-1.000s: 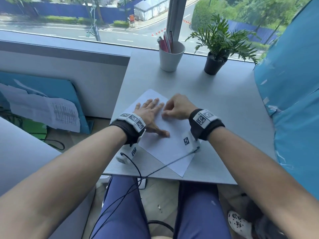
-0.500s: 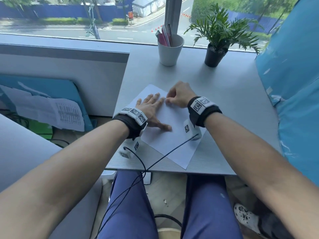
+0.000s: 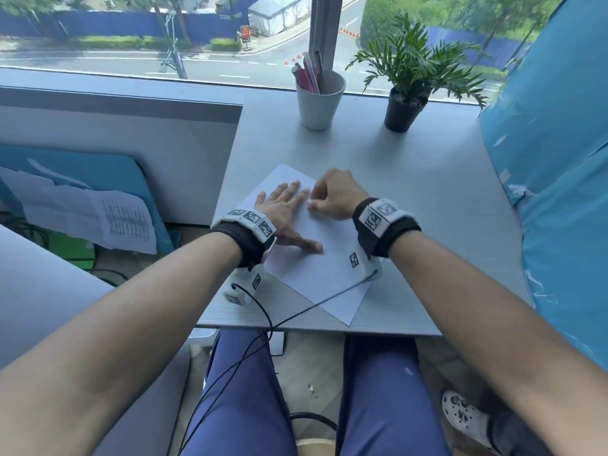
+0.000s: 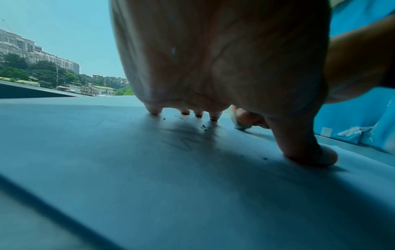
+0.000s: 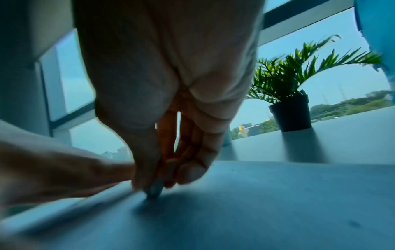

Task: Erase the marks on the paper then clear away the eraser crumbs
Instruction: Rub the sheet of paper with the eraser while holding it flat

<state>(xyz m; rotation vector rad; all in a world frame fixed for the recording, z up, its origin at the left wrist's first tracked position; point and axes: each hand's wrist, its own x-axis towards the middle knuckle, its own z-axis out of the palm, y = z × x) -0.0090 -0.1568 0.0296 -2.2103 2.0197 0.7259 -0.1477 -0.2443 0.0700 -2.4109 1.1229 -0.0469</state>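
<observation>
On the paper (image 3: pixel 316 268), the left hand (image 3: pixel 283 209) lay flat, fingers (image 4: pixel 213 116) spread; the right hand (image 3: pixel 335 195) pinched an eraser (image 5: pixel 154 191).

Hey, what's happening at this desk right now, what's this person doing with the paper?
A person is erasing pencil marks on a sheet of paper lying on a grey desk. The left hand presses flat on the sheet with fingers spread to hold it. The right hand pinches a small eraser and rubs it on the paper just beside the left fingertips. Dark eraser crumbs are scattered near those fingertips and have not been cleared. A pen cup and a potted plant stand by the window.
</observation>
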